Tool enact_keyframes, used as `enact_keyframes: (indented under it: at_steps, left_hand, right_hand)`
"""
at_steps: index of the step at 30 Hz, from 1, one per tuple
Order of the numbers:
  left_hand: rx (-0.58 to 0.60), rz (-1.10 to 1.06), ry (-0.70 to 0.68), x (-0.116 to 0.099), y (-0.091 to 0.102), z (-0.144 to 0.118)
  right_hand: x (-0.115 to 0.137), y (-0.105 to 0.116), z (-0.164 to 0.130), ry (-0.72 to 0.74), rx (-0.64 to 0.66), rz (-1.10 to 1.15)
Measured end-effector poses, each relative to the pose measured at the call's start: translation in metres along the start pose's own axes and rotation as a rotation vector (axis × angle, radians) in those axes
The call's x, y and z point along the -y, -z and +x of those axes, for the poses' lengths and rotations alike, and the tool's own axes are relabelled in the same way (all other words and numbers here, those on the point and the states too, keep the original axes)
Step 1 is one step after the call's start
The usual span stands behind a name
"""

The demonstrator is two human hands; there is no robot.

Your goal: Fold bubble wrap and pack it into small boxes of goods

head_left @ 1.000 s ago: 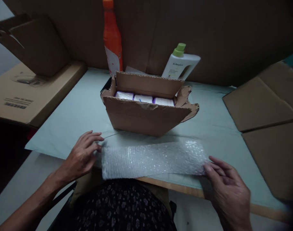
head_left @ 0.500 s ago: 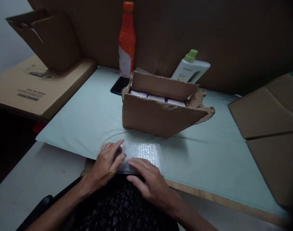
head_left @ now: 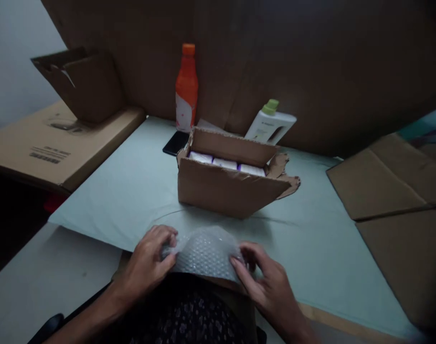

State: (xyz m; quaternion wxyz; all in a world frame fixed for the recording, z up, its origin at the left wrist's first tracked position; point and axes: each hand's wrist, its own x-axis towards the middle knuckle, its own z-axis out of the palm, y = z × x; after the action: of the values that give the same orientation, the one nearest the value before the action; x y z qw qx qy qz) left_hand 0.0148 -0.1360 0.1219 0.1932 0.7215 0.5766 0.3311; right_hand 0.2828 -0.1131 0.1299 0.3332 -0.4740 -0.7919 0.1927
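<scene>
At the near edge of the table (head_left: 318,239), before the carton (head_left: 218,191), bubble wrap (head_left: 207,253) arches between left hand (head_left: 149,258) and right hand (head_left: 266,274), each pinching an end: light, even grip, spare those bubbles!

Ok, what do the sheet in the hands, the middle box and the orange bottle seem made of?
Sheet: clear, shiny plastic bubble wrap, given its bubble rows.
Middle box: matte brown cardboard, probably corrugated, given its ragged edges.
Orange bottle: smooth, probably plastic from its moulded shape; possibly glass.
</scene>
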Motion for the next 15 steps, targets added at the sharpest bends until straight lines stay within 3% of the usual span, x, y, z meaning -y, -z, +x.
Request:
enact_keyframes:
  at_steps: [3, 5, 6, 7, 11, 13, 15]
  left_hand:
    - [-0.195, -0.071, -0.16, -0.036, 0.044, 0.035]
    - [-0.454, 0.054, -0.273, -0.06, 0.069, 0.078]
    - [-0.515, 0.096, -0.291, -0.07, 0.078, 0.104]
    - [-0.485, 0.138, -0.289, -0.076, 0.082, 0.131]
    - [0.057, 0.448, -0.165, -0.078, 0.072, 0.217]
    - [0.221, 0.584, -0.167, -0.074, 0.059, 0.239]
    - [0.309, 0.684, -0.177, -0.072, 0.05, 0.251]
  right_hand:
    - [0.018, 0.045, 0.034, 0.109, -0.213, 0.098]
    - [0.02, 0.074, 0.073, 0.169, -0.394, 0.07]
    - [0.017, 0.086, 0.096, 0.176, -0.442, 0.03]
    - [0.013, 0.096, 0.119, 0.161, -0.433, -0.015]
    - [-0.011, 0.111, 0.188, -0.015, 0.031, -0.269]
    - [-0.018, 0.108, 0.205, -0.051, 0.174, -0.452]
    - [-0.017, 0.103, 0.214, -0.037, 0.274, -0.644]
